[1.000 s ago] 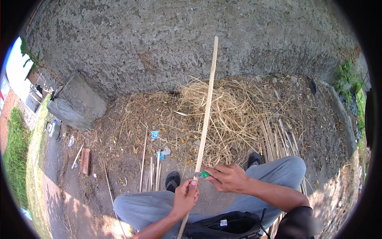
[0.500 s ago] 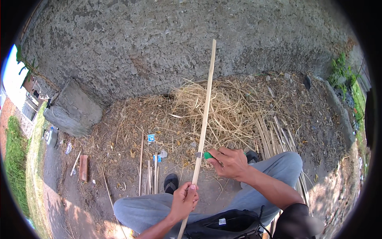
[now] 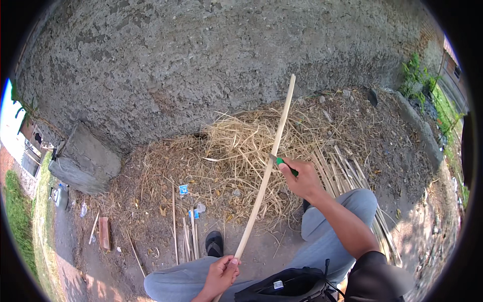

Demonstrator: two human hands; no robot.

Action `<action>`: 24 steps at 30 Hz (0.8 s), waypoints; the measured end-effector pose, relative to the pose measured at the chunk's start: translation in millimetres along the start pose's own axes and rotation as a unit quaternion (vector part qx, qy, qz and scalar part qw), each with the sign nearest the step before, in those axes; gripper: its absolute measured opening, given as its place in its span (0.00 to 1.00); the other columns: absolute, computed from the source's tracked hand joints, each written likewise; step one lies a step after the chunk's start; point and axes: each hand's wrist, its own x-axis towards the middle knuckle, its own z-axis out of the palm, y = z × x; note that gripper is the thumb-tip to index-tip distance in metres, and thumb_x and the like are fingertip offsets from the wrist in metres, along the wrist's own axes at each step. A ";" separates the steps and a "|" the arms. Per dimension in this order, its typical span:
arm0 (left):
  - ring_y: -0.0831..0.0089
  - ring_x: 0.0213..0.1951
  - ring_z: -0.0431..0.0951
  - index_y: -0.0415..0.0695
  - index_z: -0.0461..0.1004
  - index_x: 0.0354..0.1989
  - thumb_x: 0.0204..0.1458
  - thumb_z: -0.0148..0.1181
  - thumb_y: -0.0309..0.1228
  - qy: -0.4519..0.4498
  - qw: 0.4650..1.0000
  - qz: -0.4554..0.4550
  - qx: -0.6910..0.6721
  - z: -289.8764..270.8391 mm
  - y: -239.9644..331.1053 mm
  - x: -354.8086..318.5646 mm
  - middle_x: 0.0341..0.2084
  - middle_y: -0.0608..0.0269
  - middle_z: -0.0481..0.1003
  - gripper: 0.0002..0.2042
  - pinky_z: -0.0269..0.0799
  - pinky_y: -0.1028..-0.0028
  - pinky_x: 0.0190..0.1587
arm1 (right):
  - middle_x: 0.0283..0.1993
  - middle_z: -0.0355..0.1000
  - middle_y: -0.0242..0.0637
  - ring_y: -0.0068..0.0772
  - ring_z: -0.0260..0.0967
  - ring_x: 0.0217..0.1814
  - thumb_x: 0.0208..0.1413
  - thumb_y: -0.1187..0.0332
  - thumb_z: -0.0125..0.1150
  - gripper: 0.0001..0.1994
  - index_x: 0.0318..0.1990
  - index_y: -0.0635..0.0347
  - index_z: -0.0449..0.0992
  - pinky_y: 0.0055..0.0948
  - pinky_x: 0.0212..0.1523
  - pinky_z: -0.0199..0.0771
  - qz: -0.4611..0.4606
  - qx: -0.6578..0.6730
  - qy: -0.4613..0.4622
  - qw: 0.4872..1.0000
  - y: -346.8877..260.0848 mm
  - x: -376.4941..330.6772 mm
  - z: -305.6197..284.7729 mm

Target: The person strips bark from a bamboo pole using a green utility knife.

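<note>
At the lower edge, black bag with a white label, print too small to read. Just beyond, left hand, fingers clamped around a pale strip slanting away over the ground. Farther along it, right hand, fingers closed on a green-handled knife, apparently touching the strip; since half a second ago, moved well up its length, suggesting a long outward stroke. Beyond, blue printed packet, wording illegible; then straw-like heap and rough grey wall.
</note>
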 end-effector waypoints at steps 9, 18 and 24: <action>0.87 0.15 0.59 0.40 0.70 0.48 0.69 0.41 0.43 0.112 0.985 0.093 0.090 19.0 4.8 26.0 0.16 0.71 0.63 0.18 0.55 0.82 0.16 | 0.24 0.71 0.34 0.38 0.69 0.17 0.58 0.58 0.63 0.14 0.48 0.53 0.79 0.37 0.17 0.69 -0.175 -0.031 -0.189 0.966 -44.4 -67.1 24.8; 0.86 0.17 0.62 0.43 0.69 0.57 0.69 0.44 0.36 0.112 0.988 0.104 -0.012 28.0 13.5 22.4 0.17 0.69 0.66 0.15 0.58 0.81 0.19 | 0.24 0.69 0.29 0.34 0.67 0.15 0.56 0.58 0.64 0.14 0.48 0.50 0.79 0.34 0.13 0.66 -0.223 -0.026 -0.161 0.961 -37.4 -72.5 22.8; 0.86 0.18 0.62 0.48 0.61 0.68 0.69 0.44 0.35 0.069 0.994 0.080 -0.011 23.2 7.1 16.8 0.19 0.70 0.66 0.21 0.59 0.82 0.20 | 0.22 0.65 0.27 0.31 0.66 0.14 0.55 0.59 0.65 0.14 0.47 0.48 0.79 0.32 0.13 0.65 -0.245 -0.060 -0.134 0.958 -40.0 -73.4 19.5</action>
